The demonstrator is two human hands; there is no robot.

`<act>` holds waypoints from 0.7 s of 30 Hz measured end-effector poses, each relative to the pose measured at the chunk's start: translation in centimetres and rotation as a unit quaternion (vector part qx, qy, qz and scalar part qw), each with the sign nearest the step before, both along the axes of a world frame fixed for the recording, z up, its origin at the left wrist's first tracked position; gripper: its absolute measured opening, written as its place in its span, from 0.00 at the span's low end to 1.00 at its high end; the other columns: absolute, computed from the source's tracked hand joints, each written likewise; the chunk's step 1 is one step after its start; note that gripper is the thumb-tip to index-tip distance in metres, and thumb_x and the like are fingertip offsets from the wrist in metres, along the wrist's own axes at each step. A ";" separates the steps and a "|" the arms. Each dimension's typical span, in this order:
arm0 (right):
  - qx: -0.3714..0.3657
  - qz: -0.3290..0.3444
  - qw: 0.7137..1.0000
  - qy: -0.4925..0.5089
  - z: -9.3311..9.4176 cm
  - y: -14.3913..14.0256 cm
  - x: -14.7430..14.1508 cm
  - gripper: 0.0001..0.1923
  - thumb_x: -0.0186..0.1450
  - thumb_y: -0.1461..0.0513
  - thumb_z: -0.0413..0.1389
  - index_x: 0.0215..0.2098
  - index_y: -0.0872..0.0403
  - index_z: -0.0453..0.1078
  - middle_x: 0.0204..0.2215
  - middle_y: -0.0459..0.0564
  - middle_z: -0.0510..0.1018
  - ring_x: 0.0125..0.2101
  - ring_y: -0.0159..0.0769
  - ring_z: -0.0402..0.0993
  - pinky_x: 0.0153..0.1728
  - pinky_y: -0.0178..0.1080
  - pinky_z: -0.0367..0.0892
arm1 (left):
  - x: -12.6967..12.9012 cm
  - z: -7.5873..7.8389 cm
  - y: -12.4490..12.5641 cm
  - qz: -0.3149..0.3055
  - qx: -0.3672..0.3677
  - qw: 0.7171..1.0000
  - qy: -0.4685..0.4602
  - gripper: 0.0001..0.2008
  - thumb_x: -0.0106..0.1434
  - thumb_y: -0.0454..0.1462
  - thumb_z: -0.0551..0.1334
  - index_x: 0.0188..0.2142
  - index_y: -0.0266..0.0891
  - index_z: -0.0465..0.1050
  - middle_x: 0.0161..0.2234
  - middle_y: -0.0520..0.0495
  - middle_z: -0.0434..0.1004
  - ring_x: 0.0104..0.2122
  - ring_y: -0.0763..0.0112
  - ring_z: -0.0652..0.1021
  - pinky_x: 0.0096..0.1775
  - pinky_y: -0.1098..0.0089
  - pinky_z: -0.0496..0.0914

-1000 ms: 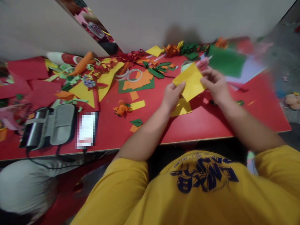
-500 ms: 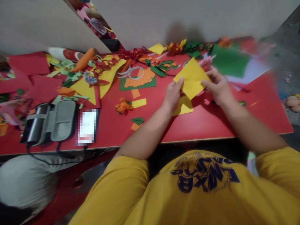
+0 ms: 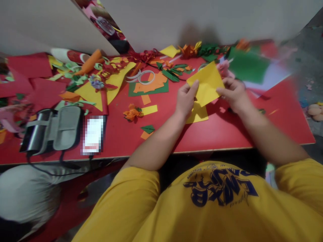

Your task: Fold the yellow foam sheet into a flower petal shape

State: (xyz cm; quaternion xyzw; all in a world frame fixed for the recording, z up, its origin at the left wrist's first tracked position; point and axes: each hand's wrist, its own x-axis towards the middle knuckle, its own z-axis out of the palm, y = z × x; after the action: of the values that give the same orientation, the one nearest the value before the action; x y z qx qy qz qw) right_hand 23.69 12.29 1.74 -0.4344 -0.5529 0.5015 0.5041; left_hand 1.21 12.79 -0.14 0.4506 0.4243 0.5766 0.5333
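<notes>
A square sheet of yellow paper (image 3: 207, 85) with a faint crease is held above the table between both hands. My left hand (image 3: 186, 99) pinches its left side, thumb on top. On the opposite side my right hand (image 3: 233, 92) grips the edge between thumb and fingers. Beneath the held sheet, a second yellow paper piece (image 3: 200, 115) lies on the red table (image 3: 217, 136), partly covered. A pink paper flower (image 3: 223, 69) shows just behind the sheet, near my right hand.
Left of my hands lie an orange paper flower (image 3: 131, 113), a tape roll (image 3: 146, 77) on orange and green scraps, a phone (image 3: 93, 134) and an open grey case (image 3: 67, 127). Green sheets (image 3: 249, 65) lie at the back right. A wall (image 3: 202, 20) borders the table's far side.
The yellow sheet has turned a little in my hands, its top corner shifting right. Both hands keep their hold in nearly the same place.
</notes>
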 end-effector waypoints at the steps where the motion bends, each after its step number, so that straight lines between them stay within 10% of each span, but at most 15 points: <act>1: -0.011 0.017 1.000 -0.001 0.2 -0.2 -0.1 0.24 0.58 0.46 0.81 0.39 0.47 0.78 0.35 0.46 0.85 0.33 0.37 0.80 0.35 0.42 0.81 | -0.1 0.2 0.0 0.006 0.008 1.000 -0.005 0.27 0.73 0.62 0.79 0.34 0.44 0.80 0.28 0.52 0.79 0.33 0.69 0.85 0.35 0.70 0.77; 12: -0.071 0.079 0.994 -0.009 1.0 -1.0 -0.4 0.24 0.54 0.50 0.83 0.43 0.49 0.85 0.40 0.51 0.93 0.42 0.47 0.90 0.47 0.49 0.89 | -0.7 0.7 0.4 -0.015 0.024 1.000 0.007 0.26 0.72 0.62 0.78 0.36 0.43 0.85 0.34 0.49 0.87 0.40 0.65 0.89 0.43 0.66 0.83; 21: -0.003 0.001 0.999 0.041 -0.3 -0.3 -0.6 0.28 0.57 0.44 0.83 0.48 0.48 0.86 0.49 0.53 0.93 0.53 0.53 0.92 0.57 0.56 0.89 | -0.3 0.9 -0.4 -0.087 -0.010 0.996 0.002 0.24 0.68 0.60 0.83 0.47 0.45 0.89 0.41 0.45 0.88 0.42 0.59 0.90 0.41 0.65 0.82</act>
State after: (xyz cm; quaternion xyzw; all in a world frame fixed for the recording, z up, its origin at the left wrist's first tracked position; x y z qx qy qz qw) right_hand 23.05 12.03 1.40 -0.4145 -0.5310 0.5208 0.5244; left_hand 0.89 12.39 0.79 0.4818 0.3900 0.5229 0.5851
